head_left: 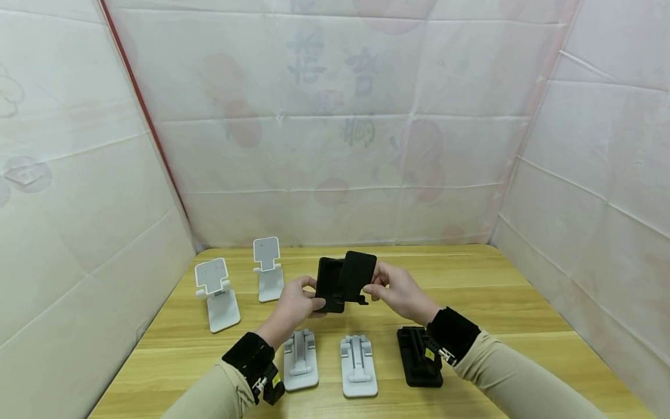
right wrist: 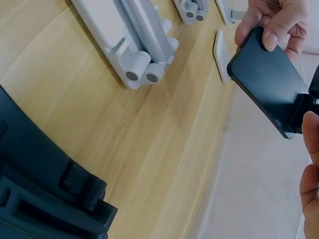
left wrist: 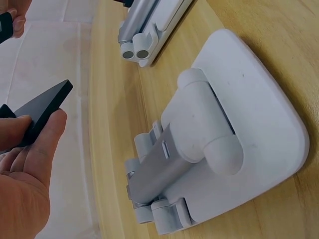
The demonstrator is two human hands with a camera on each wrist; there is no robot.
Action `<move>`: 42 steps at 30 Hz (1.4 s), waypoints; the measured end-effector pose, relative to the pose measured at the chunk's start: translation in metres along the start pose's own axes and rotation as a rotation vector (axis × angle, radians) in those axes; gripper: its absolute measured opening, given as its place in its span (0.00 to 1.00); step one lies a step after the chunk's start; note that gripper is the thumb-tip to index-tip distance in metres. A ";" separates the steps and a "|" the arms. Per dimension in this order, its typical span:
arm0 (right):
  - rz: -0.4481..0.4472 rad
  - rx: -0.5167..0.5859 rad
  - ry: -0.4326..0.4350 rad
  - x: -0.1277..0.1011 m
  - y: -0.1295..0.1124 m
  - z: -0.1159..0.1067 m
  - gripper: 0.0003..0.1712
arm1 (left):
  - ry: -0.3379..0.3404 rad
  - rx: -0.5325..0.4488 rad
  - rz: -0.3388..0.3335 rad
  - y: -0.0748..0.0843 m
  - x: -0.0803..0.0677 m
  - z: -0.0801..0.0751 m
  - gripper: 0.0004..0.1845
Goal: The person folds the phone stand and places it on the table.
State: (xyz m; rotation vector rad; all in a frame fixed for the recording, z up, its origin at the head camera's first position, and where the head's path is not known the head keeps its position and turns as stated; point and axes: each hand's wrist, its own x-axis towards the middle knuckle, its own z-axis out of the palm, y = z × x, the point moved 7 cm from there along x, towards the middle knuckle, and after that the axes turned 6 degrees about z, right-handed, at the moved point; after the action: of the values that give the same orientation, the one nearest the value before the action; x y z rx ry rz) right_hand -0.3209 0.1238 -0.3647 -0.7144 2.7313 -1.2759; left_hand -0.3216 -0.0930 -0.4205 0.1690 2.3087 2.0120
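Note:
A black folding phone stand (head_left: 328,285) is held up above the table between both hands, partly unfolded. My left hand (head_left: 294,304) grips its flat base (right wrist: 264,74) at the left edge, thumb on one face and fingers behind. On the other side, my right hand (head_left: 403,291) pinches the stand's holder plate (head_left: 360,270) by its right edge. The plate stands at an angle to the base and covers part of it. Below the hands lie two folded white phone stands (head_left: 300,364) and a folded black phone stand (head_left: 419,361), partly behind the right wrist strap.
Two unfolded white phone stands (head_left: 217,291) stand at the left rear of the wooden table (head_left: 471,273). Pale cloth walls (head_left: 335,145) enclose the table at the back and sides. Black straps with small cameras (head_left: 251,358) sit on both wrists.

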 end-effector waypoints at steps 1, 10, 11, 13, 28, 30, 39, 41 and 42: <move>-0.001 0.000 0.003 0.000 0.000 0.000 0.07 | 0.000 0.000 0.002 0.000 0.000 0.000 0.14; -0.033 -0.009 0.032 -0.003 0.002 0.002 0.07 | -0.022 0.005 -0.011 0.000 0.002 0.003 0.14; -0.039 -0.013 0.038 -0.004 0.002 0.003 0.07 | -0.023 0.004 -0.014 0.000 0.002 0.003 0.14; -0.049 -0.017 0.049 -0.004 0.001 0.003 0.07 | -0.023 0.001 -0.015 0.000 0.002 0.003 0.14; -0.085 -0.040 0.151 -0.004 0.002 0.004 0.05 | -0.025 -0.008 -0.019 0.004 -0.003 0.005 0.15; -0.086 -0.040 0.160 -0.004 0.003 0.004 0.05 | -0.030 -0.011 -0.022 0.004 -0.004 0.005 0.15; -0.124 -0.048 0.218 -0.003 0.001 0.003 0.06 | -0.042 0.002 -0.022 0.004 -0.004 0.006 0.14; -0.127 -0.040 0.218 -0.002 0.001 0.003 0.06 | -0.043 0.004 -0.021 0.004 -0.005 0.006 0.14; -0.126 -0.034 0.217 -0.002 0.002 0.003 0.06 | -0.045 0.004 -0.020 0.004 -0.005 0.006 0.14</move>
State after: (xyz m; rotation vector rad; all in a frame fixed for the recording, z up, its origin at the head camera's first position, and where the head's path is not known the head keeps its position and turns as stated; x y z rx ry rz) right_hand -0.3189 0.1234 -0.3682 -0.8082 2.9268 -1.4145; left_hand -0.3160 -0.0871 -0.4174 0.1885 2.2785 1.9737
